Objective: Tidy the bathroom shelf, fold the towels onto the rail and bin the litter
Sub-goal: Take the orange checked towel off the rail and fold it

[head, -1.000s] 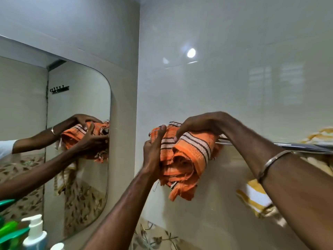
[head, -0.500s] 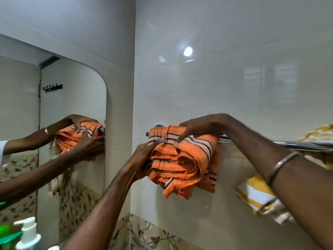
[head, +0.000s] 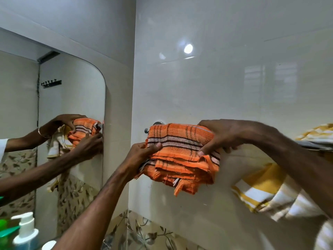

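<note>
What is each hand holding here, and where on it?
Both grip the folded orange towel draped over the rail: left hand at its left edge, right hand at its right edge.

Even soft light, bright lamp glare spot on the glossy wall tile (head: 188, 48). Wide-angle bend at edges. Pump bottle (head: 27, 231) and yellow towel (head: 266, 193) blurred, centre sharp.

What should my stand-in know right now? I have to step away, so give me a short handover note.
Left hand: grips the orange towel's left side.
Right hand: grips its right side, over the rail.
Done: orange towel folded and draped on the rail, by the mount.
Left: straighten it and let go; the yellow towel hangs loose further right; shelf with the pump bottle and litter still to do.
</note>
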Available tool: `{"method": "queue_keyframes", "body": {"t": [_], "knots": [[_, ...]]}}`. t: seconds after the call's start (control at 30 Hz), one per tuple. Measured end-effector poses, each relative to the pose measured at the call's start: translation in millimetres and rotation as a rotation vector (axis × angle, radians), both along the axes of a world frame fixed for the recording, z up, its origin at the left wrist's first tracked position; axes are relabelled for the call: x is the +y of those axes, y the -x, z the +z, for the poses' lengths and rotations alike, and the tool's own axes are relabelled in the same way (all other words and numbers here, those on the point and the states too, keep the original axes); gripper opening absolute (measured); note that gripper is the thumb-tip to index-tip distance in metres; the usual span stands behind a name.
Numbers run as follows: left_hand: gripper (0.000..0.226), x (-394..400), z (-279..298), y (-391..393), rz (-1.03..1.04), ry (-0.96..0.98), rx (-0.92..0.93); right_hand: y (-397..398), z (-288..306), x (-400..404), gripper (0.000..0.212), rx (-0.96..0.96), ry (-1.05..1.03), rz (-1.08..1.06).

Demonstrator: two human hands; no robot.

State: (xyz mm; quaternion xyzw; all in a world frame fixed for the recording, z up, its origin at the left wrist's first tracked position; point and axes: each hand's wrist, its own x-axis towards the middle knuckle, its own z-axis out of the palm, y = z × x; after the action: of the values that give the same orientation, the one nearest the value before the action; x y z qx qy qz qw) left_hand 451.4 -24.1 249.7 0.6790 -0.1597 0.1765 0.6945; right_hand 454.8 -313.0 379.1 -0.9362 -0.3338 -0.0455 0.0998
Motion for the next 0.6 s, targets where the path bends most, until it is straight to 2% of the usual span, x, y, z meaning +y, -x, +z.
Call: {"method": "queue_keyframes", "body": {"t": [0.03,0.1,0.23,0.27,0.33,0.4,0.47,0.6], "knots": [[0.041,-2.1,1.8,2.6,0.043,-0.037,-0.023,1.5,0.4,-1.8,0.075,0.002,-0.007,0.019],[0.049,-5.6,8.6,9.7,0.201,-0.134,-0.124,7.1,2.8,-0.2,0.093,0.017,-0.025,0.042],[0.060,-11.0,19.2,15.4,0.705,-0.307,-0.343,12.2,8.0,12.8,0.127,-0.087,-0.126,0.038],[0.058,-12.6,20.7,14.9,0.872,-0.349,-0.377,12.6,9.1,18.2,0.126,-0.148,-0.165,0.030],[0.053,-16.8,29.9,17.7,1.113,-0.266,-0.463,12.6,10.6,31.5,0.111,-0.266,-0.230,-0.002],[0.050,-21.6,46.9,18.1,1.069,-0.181,-0.552,11.2,10.4,47.6,0.091,-0.370,-0.234,-0.049],[0.047,-31.4,65.7,14.8,0.914,-0.271,-0.579,10.1,7.7,63.5,0.081,-0.450,-0.172,-0.080],[0.054,-47.9,79.1,2.8,0.530,-0.434,-0.446,9.1,-4.5,79.0,0.071,-0.536,-0.046,-0.101]]}}
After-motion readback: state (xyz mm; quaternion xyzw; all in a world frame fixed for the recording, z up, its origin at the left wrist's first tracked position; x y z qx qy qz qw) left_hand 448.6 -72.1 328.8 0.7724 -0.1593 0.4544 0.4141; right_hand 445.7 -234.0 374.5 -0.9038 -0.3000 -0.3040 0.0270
